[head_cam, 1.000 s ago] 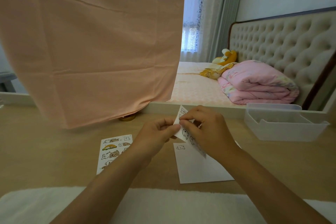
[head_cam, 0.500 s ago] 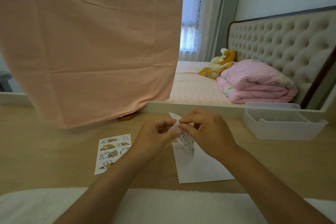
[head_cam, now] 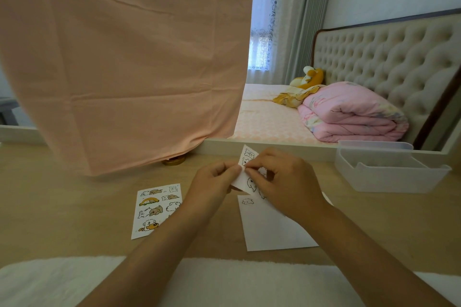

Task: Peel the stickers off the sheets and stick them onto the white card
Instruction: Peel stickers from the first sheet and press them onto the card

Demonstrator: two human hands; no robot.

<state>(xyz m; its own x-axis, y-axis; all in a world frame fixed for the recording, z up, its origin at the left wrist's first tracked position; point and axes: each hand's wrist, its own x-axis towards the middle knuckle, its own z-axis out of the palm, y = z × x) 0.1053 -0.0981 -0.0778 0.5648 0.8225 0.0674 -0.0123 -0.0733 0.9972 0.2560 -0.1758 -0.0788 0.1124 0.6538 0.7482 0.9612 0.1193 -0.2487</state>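
Both hands hold a small sticker sheet with black outline animal drawings above the desk. My left hand pinches its left edge. My right hand pinches the sheet near its top with thumb and forefinger, fingers curled over it. Below them the white card lies flat on the wooden desk, with one small outline sticker stuck at its top left corner. A second sticker sheet, with brown and orange cartoon animals, lies flat to the left of my left forearm.
A clear plastic tray stands at the desk's right. A peach cloth hangs down over the left back of the desk, with a gold lid under its hem. A white fluffy mat covers the near edge. A bed lies beyond.
The held sticker sheet was bent down half a second ago and now stands up straighter again between my hands. Both hands stayed in place.
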